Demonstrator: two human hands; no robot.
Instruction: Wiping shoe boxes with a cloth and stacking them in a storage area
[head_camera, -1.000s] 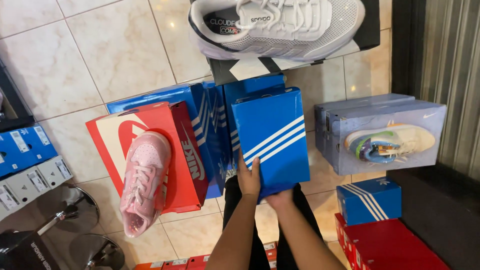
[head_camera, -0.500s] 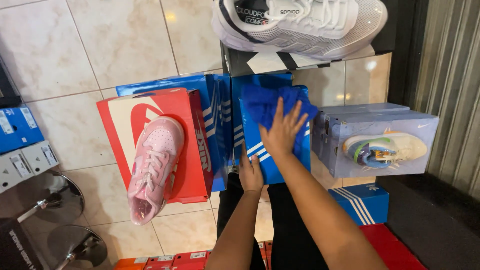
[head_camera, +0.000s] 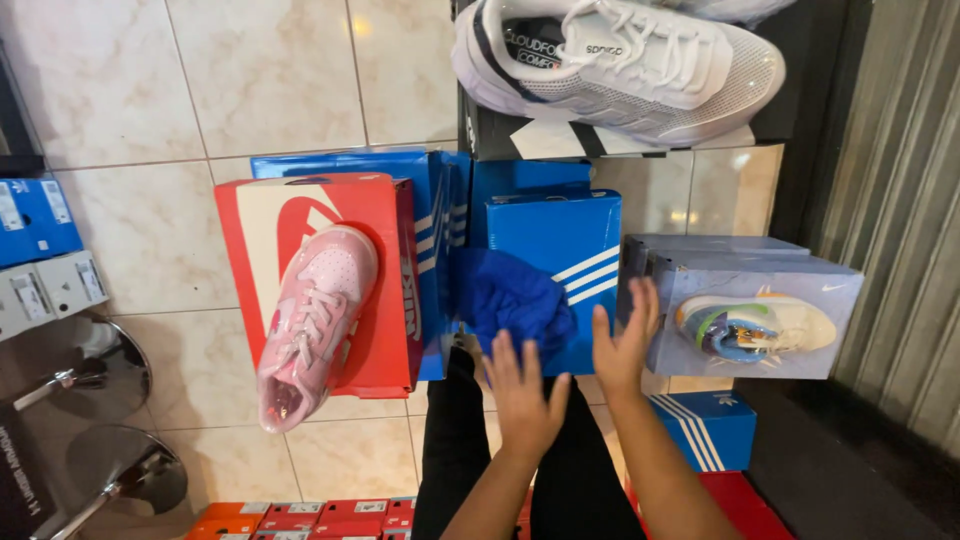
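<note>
Before two open hands (head_camera: 570, 375): three shoes (head_camera: 315, 320), several boxes (head_camera: 560, 250).

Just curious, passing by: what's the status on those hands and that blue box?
Left hand open, below the blue shoebox. Right hand open, beside it. Both empty. Pale shoe box close on the right.

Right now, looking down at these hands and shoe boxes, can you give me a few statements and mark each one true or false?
1. A pink shoe lies on top of a red shoe box. True.
2. The left hand grips the pink shoe. False: it is open, fingers spread, in front of the blue shoe box with white stripes, and holds nothing.
3. The right hand is open beside a pale grey-blue box. True.
4. The white sneaker sits on the floor tiles. False: it rests on a black box.
5. Something dark blue shows at the striped box's near end. True.
</note>
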